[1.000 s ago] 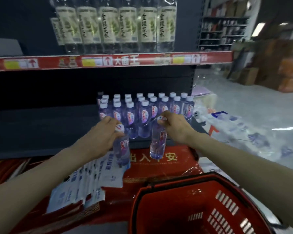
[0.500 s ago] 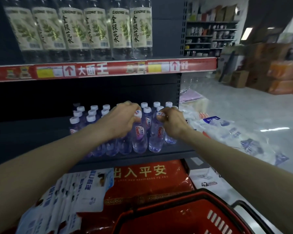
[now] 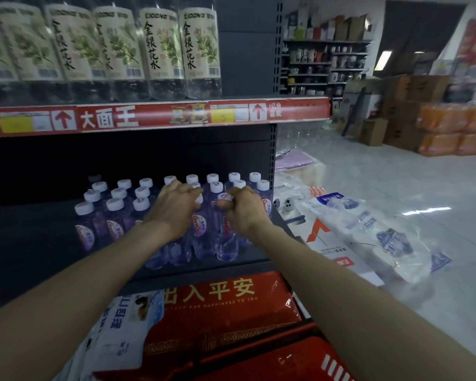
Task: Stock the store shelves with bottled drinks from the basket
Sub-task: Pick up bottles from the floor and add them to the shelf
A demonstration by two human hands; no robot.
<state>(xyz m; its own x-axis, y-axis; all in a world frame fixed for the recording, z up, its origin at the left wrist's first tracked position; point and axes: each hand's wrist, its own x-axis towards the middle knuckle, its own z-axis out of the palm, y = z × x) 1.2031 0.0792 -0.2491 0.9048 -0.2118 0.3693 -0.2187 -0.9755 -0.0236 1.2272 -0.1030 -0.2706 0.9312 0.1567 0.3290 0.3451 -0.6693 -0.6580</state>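
Bottles (image 3: pixel 226 229) stand on the shelf (image 3: pixel 39 237) front row; left hand (image 3: pixel 173 207) and right hand (image 3: pixel 243 210) each grip one cap at 12 o'clock, steadying placement.

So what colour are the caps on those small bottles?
White caps with a small red mark, on the small bottles; head view.

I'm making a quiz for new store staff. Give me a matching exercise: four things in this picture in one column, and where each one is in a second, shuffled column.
Things:
1. tall green-label bottles
2. small purple bottles
3. red basket
4. orange packs

Places:
A. bottom edge of the view, below the arms
B. on the upper shelf
C. stacked on the floor, far right
D. on the lower shelf, under both hands

Pairs: 1-B, 2-D, 3-A, 4-C
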